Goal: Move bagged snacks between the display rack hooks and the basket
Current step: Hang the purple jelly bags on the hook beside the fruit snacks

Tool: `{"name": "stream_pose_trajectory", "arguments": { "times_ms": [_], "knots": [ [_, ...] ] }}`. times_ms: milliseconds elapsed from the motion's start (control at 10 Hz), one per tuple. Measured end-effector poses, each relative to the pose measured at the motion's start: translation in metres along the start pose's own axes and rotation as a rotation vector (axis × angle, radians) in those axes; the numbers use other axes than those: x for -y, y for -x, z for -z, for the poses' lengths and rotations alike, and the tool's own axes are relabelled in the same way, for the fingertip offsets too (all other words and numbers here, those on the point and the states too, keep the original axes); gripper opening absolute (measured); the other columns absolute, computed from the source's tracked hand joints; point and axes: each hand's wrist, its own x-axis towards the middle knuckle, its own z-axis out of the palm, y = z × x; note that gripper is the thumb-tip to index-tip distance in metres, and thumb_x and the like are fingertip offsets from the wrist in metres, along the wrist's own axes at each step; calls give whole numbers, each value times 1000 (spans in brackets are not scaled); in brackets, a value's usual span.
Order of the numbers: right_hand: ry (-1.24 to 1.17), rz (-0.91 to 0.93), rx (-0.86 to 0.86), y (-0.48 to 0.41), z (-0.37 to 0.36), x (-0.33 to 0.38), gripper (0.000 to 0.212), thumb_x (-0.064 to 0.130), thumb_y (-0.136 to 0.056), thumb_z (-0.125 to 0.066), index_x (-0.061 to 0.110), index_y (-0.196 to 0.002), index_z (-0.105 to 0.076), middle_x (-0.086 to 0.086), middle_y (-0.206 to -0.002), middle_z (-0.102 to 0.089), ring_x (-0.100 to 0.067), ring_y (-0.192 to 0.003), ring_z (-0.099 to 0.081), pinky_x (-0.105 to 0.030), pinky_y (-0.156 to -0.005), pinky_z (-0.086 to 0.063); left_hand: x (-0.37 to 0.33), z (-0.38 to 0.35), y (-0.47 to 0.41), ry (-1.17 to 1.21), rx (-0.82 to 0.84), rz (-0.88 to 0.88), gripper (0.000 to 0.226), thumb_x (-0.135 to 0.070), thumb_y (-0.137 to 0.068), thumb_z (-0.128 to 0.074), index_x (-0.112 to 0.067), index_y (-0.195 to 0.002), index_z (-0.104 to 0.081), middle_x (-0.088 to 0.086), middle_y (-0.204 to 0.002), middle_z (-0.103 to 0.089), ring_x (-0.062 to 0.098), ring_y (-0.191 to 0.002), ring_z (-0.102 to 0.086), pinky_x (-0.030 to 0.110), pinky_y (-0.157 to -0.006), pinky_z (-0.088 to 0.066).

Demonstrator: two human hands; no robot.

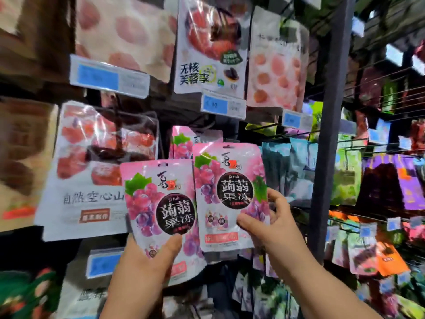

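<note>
Left hand (pixel 151 259) grips the bottom of one pink jelly bag (pixel 161 203), thumb across its front. Right hand (pixel 269 219), apart from the left, pinches a second pink bag (pixel 230 192) at its lower right edge. Both bags are held upright, side by side, before the display rack (pixel 331 111). A third matching bag (pixel 184 141) hangs behind them.
</note>
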Motion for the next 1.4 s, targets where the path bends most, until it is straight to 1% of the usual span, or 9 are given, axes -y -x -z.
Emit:
{"name": "stream_pose_trajectory", "arguments": {
  "times_ms": [100, 200, 300, 400, 500, 600, 900, 1200, 1400],
  "knots": [
    [-21, 27, 10, -22, -16, 4, 72, 1, -74, -81, 31, -128, -44, -2, -116, -68, -12, -94, -72, -28, -77, -57, 2, 16, -14, -49, -29, -64, 66, -47, -72, -79, -28, -129, -52, -4, -114, -64, 21, -109, -58, 34, -87, -39],
    [-32, 51, 19, -38, -29, 7, 76, 3, -78, -79, 29, -136, -39, -3, -119, -66, -10, -94, -72, -22, -74, -58, 2, 25, -22, -38, -52, -57, 66, -46, -75, -78, -28, -132, -50, -5, -113, -67, 22, -109, -60, 37, -89, -41],
    [-37, 60, 12, -50, -40, 6, 80, 5, -77, -81, 31, -138, -36, -5, -122, -65, -15, -101, -71, -35, -87, -58, 5, 28, -27, -59, -63, -57, 83, -64, -57, -70, -30, -129, -50, -7, -111, -69, 21, -104, -62, 40, -93, -46],
    [-52, 60, 2, -57, -46, 4, 81, 6, -75, -82, 32, -138, -37, -4, -126, -64, -18, -106, -69, -40, -91, -57, 10, 29, -32, -51, -67, -63, 86, -65, -52, -66, -29, -129, -50, -4, -110, -70, 22, -101, -64, 41, -92, -48],
    [-83, 62, -8, -61, -46, 3, 80, 3, -76, -80, 29, -139, -38, -5, -126, -63, -16, -102, -70, -28, -79, -59, 13, 30, -34, 42, -35, -42, 70, -51, -70, -72, -20, -130, -52, 6, -113, -67, 22, -97, -61, 23, -70, -44],
    [-85, 56, -2, -64, -46, 3, 81, 4, -76, -81, 28, -140, -37, -7, -129, -60, -15, -103, -70, -23, -76, -58, 17, 30, -37, 89, -24, -16, 60, -38, -79, -75, -15, -131, -53, 8, -114, -66, 17, -92, -61, 14, -62, -36],
    [-96, 50, 30, -73, -46, 7, 75, 1, -79, -77, 25, -140, -39, -4, -119, -68, -17, -101, -71, -37, -88, -59, 39, 39, -52, -25, -106, -5, 88, -78, -51, -68, -33, -126, -53, -12, -108, -69, 6, -94, -67, 20, -66, -47],
    [-134, 35, 62, -73, -42, 1, 74, 0, -80, -75, 22, -142, -41, -7, -122, -68, -25, -106, -70, -46, -94, -56, 33, 41, -52, 9, -98, -57, 97, -78, -44, -66, -21, -122, -59, 1, -107, -70, 18, -96, -67, 22, -68, -46],
    [-20, 16, 116, -91, -47, -2, 71, 5, -82, -76, 28, -142, -46, -3, -120, -70, -23, -107, -69, -46, -96, -54, 13, 38, -47, 29, -114, -89, 77, -61, -68, -77, -25, -131, -51, 0, -113, -67, 24, -102, -60, 36, -88, -43]
  ]
}}
